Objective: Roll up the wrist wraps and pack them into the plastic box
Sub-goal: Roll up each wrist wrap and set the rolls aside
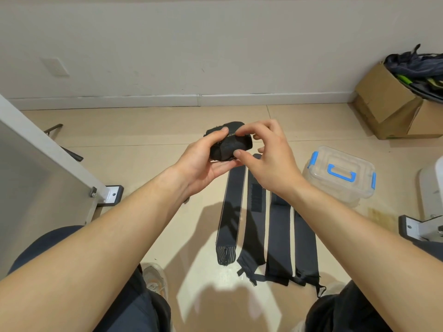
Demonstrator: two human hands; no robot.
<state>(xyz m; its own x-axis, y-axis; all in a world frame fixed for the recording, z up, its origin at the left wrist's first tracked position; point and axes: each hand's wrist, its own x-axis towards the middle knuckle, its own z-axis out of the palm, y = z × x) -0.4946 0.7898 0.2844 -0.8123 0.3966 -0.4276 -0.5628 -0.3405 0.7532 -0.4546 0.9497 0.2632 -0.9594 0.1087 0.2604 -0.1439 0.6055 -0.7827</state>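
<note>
Head camera: a rolled black wrist wrap (231, 144) is gripped by the left hand (203, 161) and pinched on top by the right hand (268, 161). Seemingly four flat wraps (256, 219) are laid beneath, with the closed plastic box (340, 185) to their right.

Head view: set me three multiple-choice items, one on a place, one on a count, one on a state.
1. Relative to the flat wraps, the plastic box stands: A) to their left; B) to their right; C) on top of them.
2. The flat wraps number: A) two; B) four; C) six.
3. The held wrap, between the left hand and right hand, is: A) rolled into a bundle; B) stretched straight; C) draped over a wrist.
Answers: 1 B, the box sits past the rightmost strip; 2 B, four dark strips lie side by side; 3 A, the fingers of both hands grip a compact black roll.
</note>
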